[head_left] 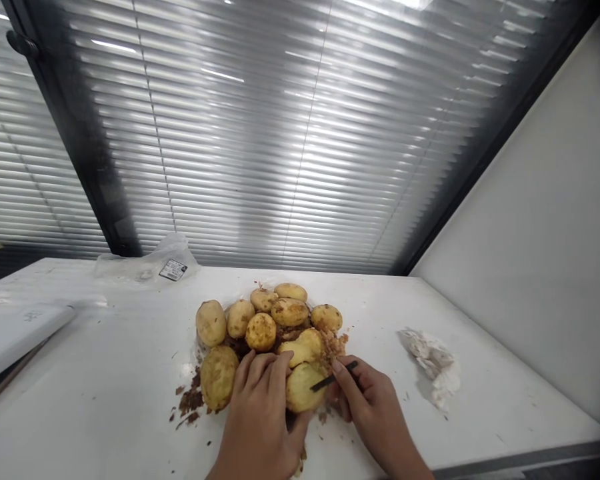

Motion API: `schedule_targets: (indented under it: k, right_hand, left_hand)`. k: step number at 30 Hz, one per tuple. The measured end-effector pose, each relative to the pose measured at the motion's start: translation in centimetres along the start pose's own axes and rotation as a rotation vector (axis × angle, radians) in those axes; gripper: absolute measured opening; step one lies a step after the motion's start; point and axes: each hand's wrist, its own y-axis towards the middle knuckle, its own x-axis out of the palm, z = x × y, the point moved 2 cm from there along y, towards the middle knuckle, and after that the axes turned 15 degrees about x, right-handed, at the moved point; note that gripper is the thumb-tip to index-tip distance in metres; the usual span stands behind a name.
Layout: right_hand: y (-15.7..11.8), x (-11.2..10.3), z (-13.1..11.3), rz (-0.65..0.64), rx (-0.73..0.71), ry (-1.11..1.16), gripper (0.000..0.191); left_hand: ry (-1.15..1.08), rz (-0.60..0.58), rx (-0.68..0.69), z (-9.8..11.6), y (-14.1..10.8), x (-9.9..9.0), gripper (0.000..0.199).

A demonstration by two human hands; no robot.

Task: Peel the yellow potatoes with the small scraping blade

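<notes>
My left hand (261,410) is closed on a pale yellow potato (303,395), fingers along its left side and thumb underneath. In my right hand (373,400) is a thin black strip (323,383), pinched between thumb and fingers. The strip's tip lies over the potato's upper right; I cannot tell whether it is a blade. Just beyond, a knobbly yellow potato (305,347) rests on the pile. A large potato (219,379) sits left of my left hand. Brown peelings (335,343) lie behind my right hand.
Several more potatoes (289,311) are heaped behind my hands, with dark scraps (191,400) at the left. A crumpled tissue (435,367) lies to the right. Toward the back is a clear plastic bag (150,263); a white flat object (20,333) stands at the left edge.
</notes>
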Motion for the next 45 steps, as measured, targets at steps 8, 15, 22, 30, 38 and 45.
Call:
schedule_targets:
  k: [8, 15, 22, 30, 38, 45]
  right_hand:
    - [-0.9, 0.0, 0.3, 0.029, -0.012, 0.000, 0.050]
    - [-0.8, -0.2, 0.3, 0.022, 0.009, 0.035, 0.050]
    - [-0.3, -0.7, 0.5, 0.090, -0.014, -0.031, 0.049]
    - [0.2, -1.2, 0.5, 0.086, -0.016, 0.000, 0.047]
    - [0.4, -1.6, 0.2, 0.095, 0.003, 0.010, 0.049]
    - [0.4, -1.0, -0.3, 0.000, -0.029, -0.033, 0.047]
  left_hand:
    - [0.022, -0.004, 0.009, -0.1, -0.2, 0.3, 0.058]
    - [0.031, 0.025, 0.033, -0.3, -0.1, 0.3, 0.056]
    - [0.017, 0.008, 0.030, -0.3, -0.3, 0.4, 0.055]
    - [0.036, 0.031, 0.046, -0.2, 0.0, 0.2, 0.052]
    - [0.048, 0.038, 0.048, -0.2, 0.0, 0.2, 0.052]
    - [0.040, 0.033, 0.050, -0.3, -0.1, 0.2, 0.054]
